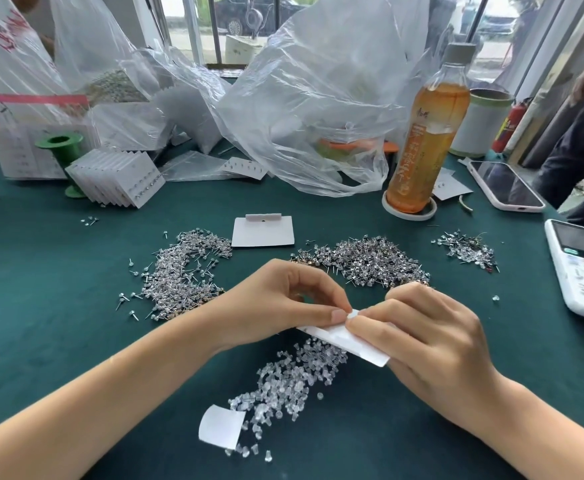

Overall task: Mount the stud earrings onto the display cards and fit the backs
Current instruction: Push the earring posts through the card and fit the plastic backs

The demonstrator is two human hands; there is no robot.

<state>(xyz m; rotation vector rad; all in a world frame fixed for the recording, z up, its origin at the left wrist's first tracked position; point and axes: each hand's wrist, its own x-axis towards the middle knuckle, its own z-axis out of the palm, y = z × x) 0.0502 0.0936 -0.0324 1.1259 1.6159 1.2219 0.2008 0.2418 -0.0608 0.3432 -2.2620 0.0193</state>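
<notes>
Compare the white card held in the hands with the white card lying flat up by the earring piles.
The held card is pinched between the left hand and right hand, tilted above the clear backs; the flat card lies untouched on the green cloth. The flat card's whole face and folded top tab show; the held card is partly hidden by fingers. Both are white display cards.

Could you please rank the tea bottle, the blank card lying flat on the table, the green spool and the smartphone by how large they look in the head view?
1. Tea bottle, clearly the largest.
2. Smartphone.
3. Blank card and green spool: these look alike, and the spool is partly hidden, so I would not rank them.
</notes>
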